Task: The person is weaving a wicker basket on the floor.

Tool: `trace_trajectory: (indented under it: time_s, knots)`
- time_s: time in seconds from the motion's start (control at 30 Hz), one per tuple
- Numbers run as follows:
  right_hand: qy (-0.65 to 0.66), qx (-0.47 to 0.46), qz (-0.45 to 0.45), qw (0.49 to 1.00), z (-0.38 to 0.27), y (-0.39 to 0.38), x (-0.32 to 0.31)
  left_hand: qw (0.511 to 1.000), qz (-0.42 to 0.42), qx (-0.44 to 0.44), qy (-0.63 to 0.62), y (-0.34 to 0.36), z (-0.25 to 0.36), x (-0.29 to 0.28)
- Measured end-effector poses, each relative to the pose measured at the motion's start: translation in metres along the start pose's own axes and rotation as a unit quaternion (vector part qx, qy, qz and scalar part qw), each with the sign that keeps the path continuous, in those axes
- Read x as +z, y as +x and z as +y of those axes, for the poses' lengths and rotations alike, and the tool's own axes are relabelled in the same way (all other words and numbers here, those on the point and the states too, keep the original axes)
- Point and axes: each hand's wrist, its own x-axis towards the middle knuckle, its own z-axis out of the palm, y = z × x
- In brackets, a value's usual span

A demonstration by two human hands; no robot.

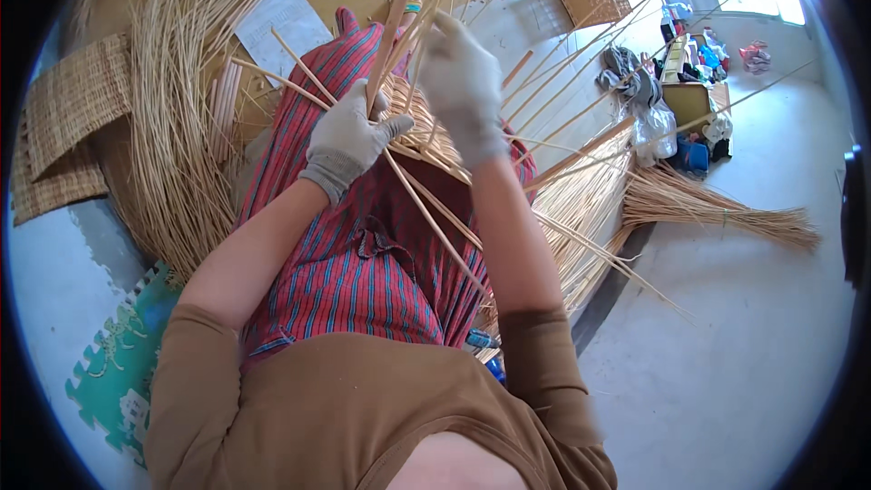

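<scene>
A partly woven cane piece (419, 118) rests on my lap over a red striped cloth (349, 286), with loose cane ends sticking out on many sides. My left hand (349, 136), in a pale work glove, is closed on a cane stake (390, 32) at the left edge of the weave. Above the weave's right side, my gloved right hand (461, 82) is raised with its fingers curled together. A thin cane strand seems to run down from these fingers, though motion blurs them. Part of the weave lies hidden behind both hands.
Long loose cane (168, 127) is heaped at left beside woven mats (77, 109) and a paper sheet (283, 27). To the right lie a tied cane bundle (726, 209) and more strips (585, 209). Farther off stand a brown box (592, 0) and a cluttered cabinet (689, 104).
</scene>
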Motion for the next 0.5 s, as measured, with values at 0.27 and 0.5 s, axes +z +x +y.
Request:
trace_trajectory:
  time_s: [0.27,0.5]
  knots:
    - [-0.058,0.012,-0.044,0.997,-0.005,0.02,0.005,0.992,0.042,0.109,0.035,-0.01,-0.023,-0.006]
    - [-0.003,0.048,-0.098,0.994,0.018,0.027,0.001,0.84,0.003,0.428,0.333,-0.032,0.017,-0.001]
